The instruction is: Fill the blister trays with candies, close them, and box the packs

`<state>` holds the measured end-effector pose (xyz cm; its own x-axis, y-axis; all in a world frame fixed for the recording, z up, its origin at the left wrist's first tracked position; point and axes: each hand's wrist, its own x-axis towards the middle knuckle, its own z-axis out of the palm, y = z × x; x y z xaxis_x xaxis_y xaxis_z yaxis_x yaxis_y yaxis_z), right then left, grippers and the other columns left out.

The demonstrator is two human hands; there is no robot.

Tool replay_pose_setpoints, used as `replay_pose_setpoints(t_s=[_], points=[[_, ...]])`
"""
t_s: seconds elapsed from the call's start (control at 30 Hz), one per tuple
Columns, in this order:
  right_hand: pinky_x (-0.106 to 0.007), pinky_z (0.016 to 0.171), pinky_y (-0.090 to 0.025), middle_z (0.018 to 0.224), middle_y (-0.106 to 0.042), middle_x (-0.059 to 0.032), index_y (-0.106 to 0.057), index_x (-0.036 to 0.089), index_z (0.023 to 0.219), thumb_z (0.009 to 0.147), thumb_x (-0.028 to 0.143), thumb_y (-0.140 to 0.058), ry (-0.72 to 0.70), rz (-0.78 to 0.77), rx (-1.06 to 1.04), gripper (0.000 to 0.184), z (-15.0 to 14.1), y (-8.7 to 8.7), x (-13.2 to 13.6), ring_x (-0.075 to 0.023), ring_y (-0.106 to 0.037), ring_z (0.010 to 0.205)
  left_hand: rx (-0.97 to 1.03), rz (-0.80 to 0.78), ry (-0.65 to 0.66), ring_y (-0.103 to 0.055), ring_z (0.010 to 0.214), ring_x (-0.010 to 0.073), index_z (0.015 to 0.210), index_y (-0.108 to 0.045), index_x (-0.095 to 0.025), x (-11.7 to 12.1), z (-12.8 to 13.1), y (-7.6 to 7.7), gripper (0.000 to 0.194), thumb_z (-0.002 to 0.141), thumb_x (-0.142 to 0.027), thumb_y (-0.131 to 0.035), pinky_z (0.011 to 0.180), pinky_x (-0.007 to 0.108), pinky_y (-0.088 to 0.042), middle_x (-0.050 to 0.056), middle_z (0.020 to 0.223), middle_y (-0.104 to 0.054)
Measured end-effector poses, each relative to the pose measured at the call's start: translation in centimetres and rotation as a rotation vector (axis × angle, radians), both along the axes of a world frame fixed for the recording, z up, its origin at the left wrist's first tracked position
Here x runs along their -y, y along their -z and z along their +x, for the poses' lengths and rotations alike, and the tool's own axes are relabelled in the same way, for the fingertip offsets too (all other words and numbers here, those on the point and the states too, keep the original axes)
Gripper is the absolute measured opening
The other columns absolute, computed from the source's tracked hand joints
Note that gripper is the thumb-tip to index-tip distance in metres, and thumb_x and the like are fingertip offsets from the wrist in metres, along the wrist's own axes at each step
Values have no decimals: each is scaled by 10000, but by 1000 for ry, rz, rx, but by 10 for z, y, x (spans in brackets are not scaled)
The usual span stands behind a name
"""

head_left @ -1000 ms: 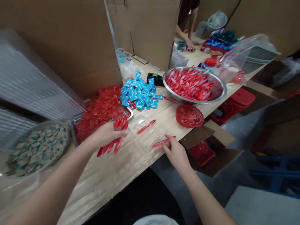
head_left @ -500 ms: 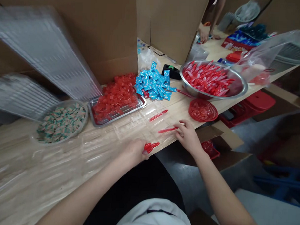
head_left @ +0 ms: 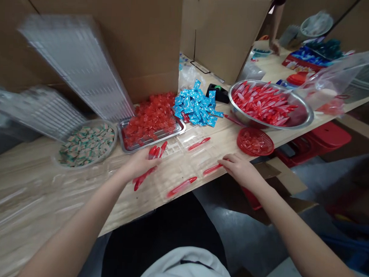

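My left hand [head_left: 140, 164] is closed around several slim red pointed plastic sticks [head_left: 156, 152], whose ends stick out on both sides of the fist. My right hand [head_left: 240, 168] is closed at the fingertips on the right end of one red stick [head_left: 212, 169], which lies low over the clear trays. Two more lie apart in the clear plastic trays: one red stick [head_left: 199, 144] farther back, and a red stick [head_left: 182, 187] at the table's front edge. The clear trays [head_left: 168, 149] spread across the wood are hard to make out.
Behind stand a metal tray [head_left: 172, 134] of red pieces, a pile of blue sachets [head_left: 196, 105] and a bowl [head_left: 308, 114] of red sticks. A red basket [head_left: 269, 150] sits near the front edge. At left are a tub [head_left: 114, 142] and stacked clear trays [head_left: 84, 62]. A co-worker's hand [head_left: 275, 48] shows behind.
My left hand has moved left and back with its red sticks, and a red stick now lies where it was. My right hand stays at the same stick, its fingers closer together.
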<state>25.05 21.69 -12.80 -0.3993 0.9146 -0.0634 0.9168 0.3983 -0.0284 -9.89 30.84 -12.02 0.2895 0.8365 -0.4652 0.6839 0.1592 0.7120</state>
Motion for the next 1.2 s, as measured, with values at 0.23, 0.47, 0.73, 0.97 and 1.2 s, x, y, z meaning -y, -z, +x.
replay_pose_setpoints(t_s=[0.23, 0.47, 0.73, 0.97, 1.2], points=[[-365, 798, -447, 955, -628, -127, -676, 170, 955, 877, 151, -454, -34, 47, -14, 236, -5, 3, -1, -239, -526, 910, -293, 326, 404, -598, 866, 228, 922, -617, -178, -28, 25, 19, 216, 733, -282, -595, 714, 262, -403, 97, 979, -657], [-376, 789, -469, 994, -609, -134, -642, 149, 1001, 884, 168, -469, 16, 143, -101, 210, -12, -2, 2, -231, -546, 907, -331, 423, 490, -594, 818, 223, 887, -644, -170, -32, 28, 17, 187, 799, -299, -541, 723, 287, -405, 93, 876, -662], [-329, 767, -493, 904, -624, -77, -629, 172, 979, 896, 174, -468, -103, 70, -512, 181, -113, -2, -19, -179, -566, 860, -291, 491, 586, -589, 767, 172, 843, -644, -189, -30, -73, -10, 221, 844, -367, -515, 691, 249, -395, 45, 827, -654], [-343, 776, -501, 912, -637, -80, -636, 176, 964, 898, 172, -461, -231, 15, -576, 187, -184, 8, -30, -183, -576, 876, -463, 457, 642, -581, 681, 172, 796, -603, -174, 10, -82, 16, 101, 789, -255, -542, 583, 251, -377, 47, 818, -619], [-339, 771, -482, 908, -640, -59, -646, 203, 946, 875, 179, -487, -103, -100, -692, 176, -206, 0, -19, -177, -582, 854, -310, 560, 529, -566, 758, 177, 940, -545, -192, 5, -109, 1, 229, 752, -297, -623, 632, 262, -393, 41, 924, -583]])
